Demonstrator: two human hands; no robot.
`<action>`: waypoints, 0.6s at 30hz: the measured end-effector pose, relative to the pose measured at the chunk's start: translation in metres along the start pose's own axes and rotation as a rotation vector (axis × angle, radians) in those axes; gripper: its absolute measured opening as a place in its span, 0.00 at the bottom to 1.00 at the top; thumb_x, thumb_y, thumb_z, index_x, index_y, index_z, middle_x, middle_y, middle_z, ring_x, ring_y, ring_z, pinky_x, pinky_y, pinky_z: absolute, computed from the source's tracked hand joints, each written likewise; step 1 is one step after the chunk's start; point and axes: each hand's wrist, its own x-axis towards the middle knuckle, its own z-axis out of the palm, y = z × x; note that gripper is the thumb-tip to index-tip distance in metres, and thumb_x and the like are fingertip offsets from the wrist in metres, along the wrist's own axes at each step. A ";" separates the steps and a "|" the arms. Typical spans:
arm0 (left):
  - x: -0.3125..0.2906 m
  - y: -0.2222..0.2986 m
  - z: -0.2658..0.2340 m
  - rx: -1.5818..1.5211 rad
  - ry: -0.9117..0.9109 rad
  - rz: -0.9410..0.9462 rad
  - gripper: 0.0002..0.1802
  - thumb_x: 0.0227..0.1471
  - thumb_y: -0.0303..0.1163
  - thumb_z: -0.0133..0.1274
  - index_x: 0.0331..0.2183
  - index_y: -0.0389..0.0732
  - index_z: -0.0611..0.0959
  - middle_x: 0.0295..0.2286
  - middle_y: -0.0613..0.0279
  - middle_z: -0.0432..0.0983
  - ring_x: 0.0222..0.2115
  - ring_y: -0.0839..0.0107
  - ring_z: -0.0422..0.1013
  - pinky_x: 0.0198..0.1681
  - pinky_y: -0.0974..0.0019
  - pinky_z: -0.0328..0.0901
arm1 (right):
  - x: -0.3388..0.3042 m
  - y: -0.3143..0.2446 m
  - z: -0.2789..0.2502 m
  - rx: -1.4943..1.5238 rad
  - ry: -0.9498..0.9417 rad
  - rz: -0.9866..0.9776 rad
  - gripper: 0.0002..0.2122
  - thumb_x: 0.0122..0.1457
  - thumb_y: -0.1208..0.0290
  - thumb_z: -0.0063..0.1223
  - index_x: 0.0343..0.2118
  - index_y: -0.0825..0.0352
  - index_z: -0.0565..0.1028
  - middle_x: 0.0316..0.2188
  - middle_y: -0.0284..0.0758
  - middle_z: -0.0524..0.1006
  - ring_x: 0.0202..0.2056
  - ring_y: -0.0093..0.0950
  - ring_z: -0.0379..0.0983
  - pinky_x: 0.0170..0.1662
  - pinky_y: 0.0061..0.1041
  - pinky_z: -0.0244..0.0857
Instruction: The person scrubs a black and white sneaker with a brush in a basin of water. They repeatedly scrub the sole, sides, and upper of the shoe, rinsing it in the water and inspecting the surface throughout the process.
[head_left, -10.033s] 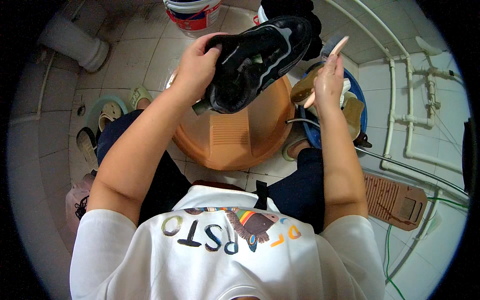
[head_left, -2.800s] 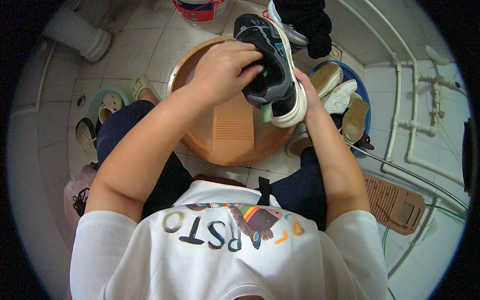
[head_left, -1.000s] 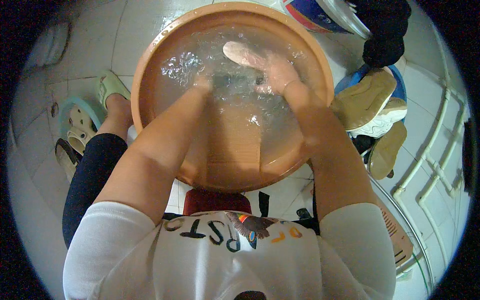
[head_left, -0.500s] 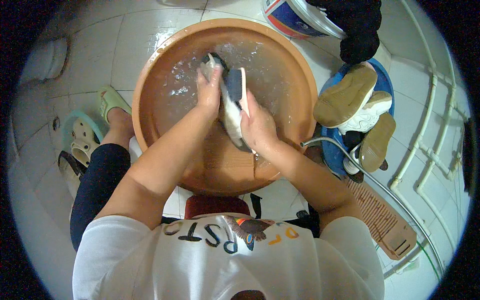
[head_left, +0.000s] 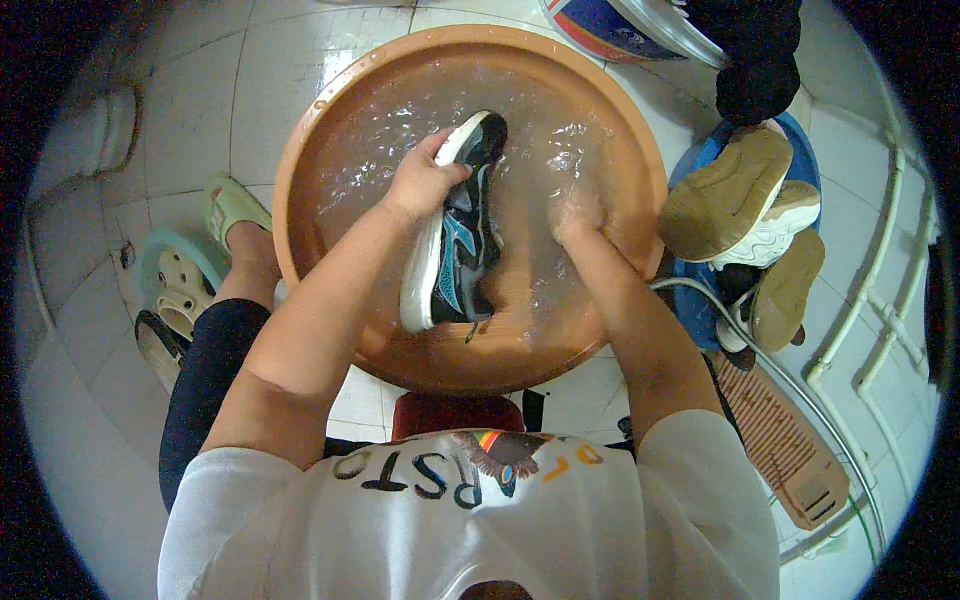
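Note:
A black and grey sneaker [head_left: 462, 235] with light blue side panels and a white sole is gripped near one end by my left hand [head_left: 422, 180]. It lies on its side above the cloudy water of a wide orange-brown basin [head_left: 287, 190], with a lace dangling at its near end. To the right of the sneaker, my right hand [head_left: 577, 212] is dipped into the water. Its fingers are hidden beneath the surface, so I cannot see what they hold. The brush from the earlier frame is out of sight.
A blue tub [head_left: 812, 145] at the right holds several shoes [head_left: 735, 195]. Below it are a grey hose [head_left: 790, 375] and a brown washboard [head_left: 785, 440]. A white bucket [head_left: 640, 25] with dark cloth [head_left: 755, 75] stands far right. Beige clogs [head_left: 182, 285] sit left; white pipes [head_left: 850, 320] run right.
My left hand has turned the sneaker so its upper and side show. My right hand has moved right, away from the shoe and into the water; the brush has gone from view.

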 end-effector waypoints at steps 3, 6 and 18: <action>-0.005 0.002 0.004 0.098 0.049 0.067 0.29 0.38 0.28 0.57 0.46 0.37 0.71 0.37 0.54 0.74 0.37 0.68 0.69 0.43 0.70 0.62 | -0.008 -0.097 -0.071 0.503 0.106 0.034 0.18 0.55 0.58 0.44 0.49 0.53 0.67 0.34 0.44 0.74 0.34 0.45 0.71 0.39 0.36 0.65; -0.004 0.003 -0.001 0.203 0.084 0.095 0.26 0.39 0.30 0.57 0.44 0.38 0.73 0.37 0.53 0.74 0.38 0.68 0.69 0.43 0.69 0.62 | -0.031 -0.138 -0.103 0.581 0.142 -0.297 0.17 0.53 0.58 0.49 0.46 0.53 0.70 0.30 0.44 0.75 0.31 0.45 0.72 0.35 0.38 0.66; -0.002 0.001 -0.028 0.013 -0.082 0.067 0.31 0.36 0.30 0.62 0.44 0.32 0.69 0.35 0.57 0.74 0.35 0.71 0.70 0.40 0.68 0.65 | 0.000 -0.149 -0.107 0.323 -0.162 -0.179 0.22 0.52 0.54 0.48 0.52 0.39 0.62 0.37 0.42 0.74 0.38 0.43 0.70 0.40 0.34 0.65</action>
